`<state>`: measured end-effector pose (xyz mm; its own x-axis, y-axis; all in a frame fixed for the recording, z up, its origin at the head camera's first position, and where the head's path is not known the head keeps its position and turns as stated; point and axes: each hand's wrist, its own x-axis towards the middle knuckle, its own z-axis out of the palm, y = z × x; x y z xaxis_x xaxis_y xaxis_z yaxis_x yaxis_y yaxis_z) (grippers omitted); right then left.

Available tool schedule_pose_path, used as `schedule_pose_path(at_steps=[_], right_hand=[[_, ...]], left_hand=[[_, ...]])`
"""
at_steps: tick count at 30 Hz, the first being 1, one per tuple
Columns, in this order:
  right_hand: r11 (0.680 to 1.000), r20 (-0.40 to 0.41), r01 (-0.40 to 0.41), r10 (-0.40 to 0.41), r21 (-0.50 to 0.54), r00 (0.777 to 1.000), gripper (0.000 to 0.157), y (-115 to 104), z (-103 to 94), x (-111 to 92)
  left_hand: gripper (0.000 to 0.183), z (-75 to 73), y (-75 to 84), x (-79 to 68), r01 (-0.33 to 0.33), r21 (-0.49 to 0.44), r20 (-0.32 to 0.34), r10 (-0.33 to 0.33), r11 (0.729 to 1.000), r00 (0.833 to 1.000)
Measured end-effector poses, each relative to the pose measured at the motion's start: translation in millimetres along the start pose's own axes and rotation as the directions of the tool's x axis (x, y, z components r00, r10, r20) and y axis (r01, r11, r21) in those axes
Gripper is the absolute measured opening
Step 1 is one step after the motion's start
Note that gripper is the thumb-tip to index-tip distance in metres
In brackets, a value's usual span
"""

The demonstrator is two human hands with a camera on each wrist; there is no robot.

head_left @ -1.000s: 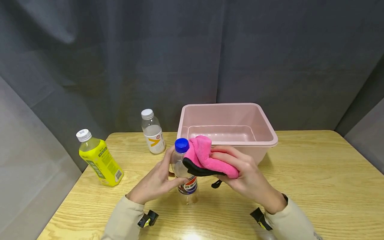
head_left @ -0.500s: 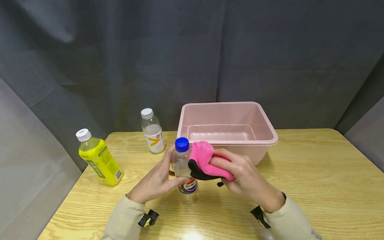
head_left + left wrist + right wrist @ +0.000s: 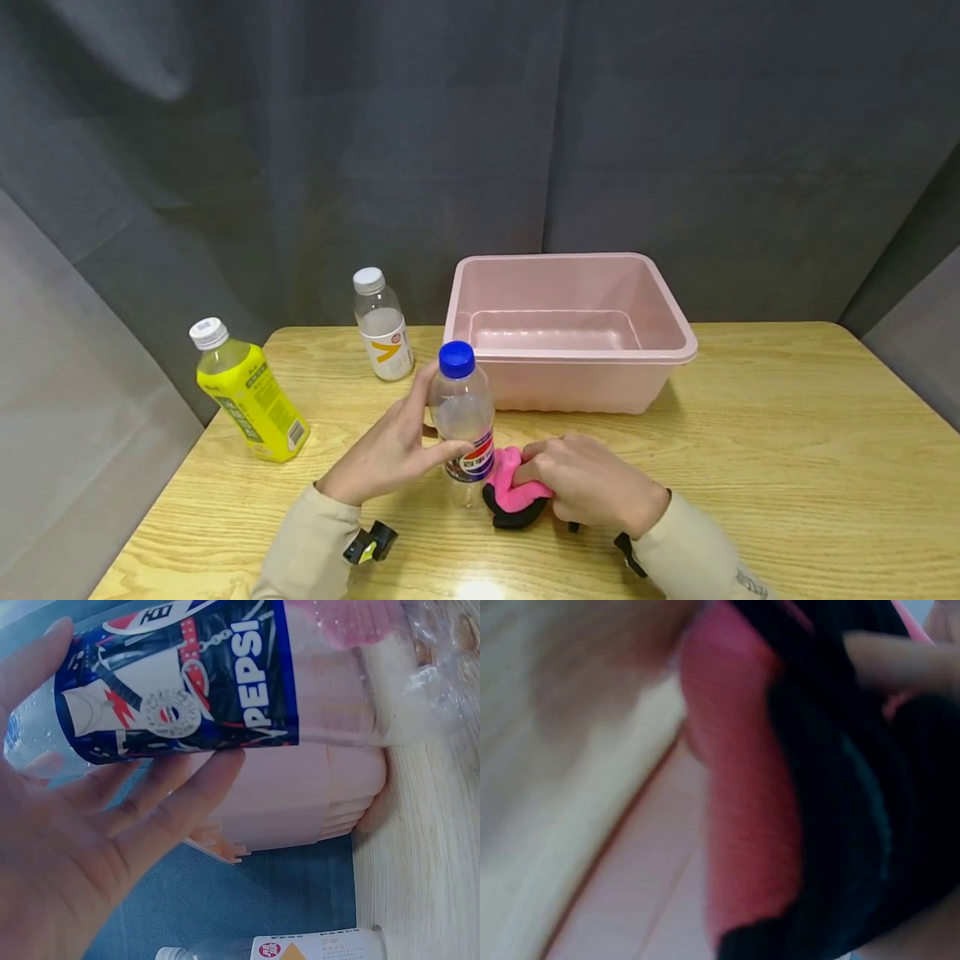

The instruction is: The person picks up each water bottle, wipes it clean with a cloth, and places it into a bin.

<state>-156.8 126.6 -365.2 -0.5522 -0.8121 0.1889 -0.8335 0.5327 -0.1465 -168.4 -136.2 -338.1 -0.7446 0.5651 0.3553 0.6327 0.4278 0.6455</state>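
Under a dark curtain point(image 3: 405, 167), across the wooden table point(image 3: 787, 425), I see the left hand point(image 3: 390, 458) gripping an upright bottle point(image 3: 459, 408); only its wrist view shows PEPSI lettering point(image 3: 250, 671). The right hand point(image 3: 592, 483) grips a pink cloth point(image 3: 512, 490), now lowered toward the bottle's base.

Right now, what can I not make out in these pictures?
Right hand: fingertips, head view, hidden by the cloth.
Pink tub: near-left rim corner, head view, mostly behind the blue cap.
Orange-marked bottle: one side, left wrist view, cut off by bottom edge.
Yellow bottle: fine print, head view, too small.
Table: grain, right wrist view, blurred.
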Motion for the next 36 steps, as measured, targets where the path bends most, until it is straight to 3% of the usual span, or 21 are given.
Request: schedule_pose_path(at_steps=[3, 13, 15, 18, 20, 22, 25, 28, 30, 31, 33, 34, 36], right_hand=[[0.999, 0.036, -0.02, 0.019, 0.026, 0.999, 0.054, 1, 3.4, -1], [0.998, 0.014, -0.033, 0.032, 0.047, 0.999, 0.055, 0, -5.7, -2], [0.998, -0.028, -0.033, 0.034, 0.044, 0.999, 0.053, 0, -10.3, -2], [0.999, -0.165, -0.021, 0.028, 0.041, 0.986, 0.05, 1, -17.6, -3], [0.999, -0.289, -0.012, 0.022, 0.038, 0.957, 0.049, 1, -22.9, -5], [0.998, -0.411, 0.001, 0.025, 0.065, 0.911, 0.049, 1, -28.4, -5], [0.991, -0.578, 0.044, 0.037, 0.126, 0.815, 0.046, -1, -35.7, -4], [0.969, -0.704, 0.104, 0.087, 0.224, 0.705, 0.044, -5, -41.0, -1], [0.948, -0.758, 0.158, 0.114, 0.276, 0.642, 0.031, -7, -42.9, 0], [0.939, -0.772, 0.178, 0.124, 0.294, 0.624, 0.027, -7, -43.1, 0], [0.927, -0.785, 0.226, 0.105, 0.299, 0.61, 0.031, -8, -43.1, 0], [0.932, -0.788, 0.238, 0.075, 0.273, 0.612, 0.033, -8, -42.4, 1], [0.945, -0.769, 0.237, 0.022, 0.224, 0.639, 0.04, -8, -40.6, 2]], left_hand=[[0.092, -0.1, -0.1, 0.7, -0.002, -0.001, 0.001, 0.002, 1.0, 1.0], [0.093, -0.4, 0.6, -1.1, 0.008, -0.014, 0.005, -0.008, 1.0, 1.0], [0.093, -0.4, 0.5, -2.1, 0.002, -0.007, -0.001, -0.002, 1.0, 1.0], [0.093, -0.2, 0.4, -2.6, -0.009, -0.006, -0.006, 0.009, 1.0, 1.0], [0.092, 0.2, 0.1, -2.3, -0.022, -0.009, -0.005, 0.022, 1.0, 1.0], [0.092, 0.2, 0.0, -1.9, -0.033, -0.016, -0.002, 0.033, 0.999, 0.999], [0.091, 0.1, -0.3, -1.7, -0.043, -0.03, 0.005, 0.043, 0.999, 0.999], [0.091, -0.1, -0.2, -1.2, -0.042, -0.046, 0.009, 0.042, 0.998, 0.999], [0.09, 0.1, 0.2, -0.5, -0.039, -0.049, 0.012, 0.039, 0.998, 0.999], [0.09, 0.1, 0.3, -0.2, -0.038, -0.05, 0.013, 0.038, 0.998, 0.999], [0.09, 0.2, 0.5, 0.5, -0.036, -0.062, 0.02, 0.038, 0.997, 0.999], [0.09, 0.2, 0.5, 0.7, -0.034, -0.067, 0.024, 0.036, 0.997, 0.999], [0.09, 0.1, 0.0, 0.8, -0.035, -0.067, 0.024, 0.036, 0.997, 0.999]])
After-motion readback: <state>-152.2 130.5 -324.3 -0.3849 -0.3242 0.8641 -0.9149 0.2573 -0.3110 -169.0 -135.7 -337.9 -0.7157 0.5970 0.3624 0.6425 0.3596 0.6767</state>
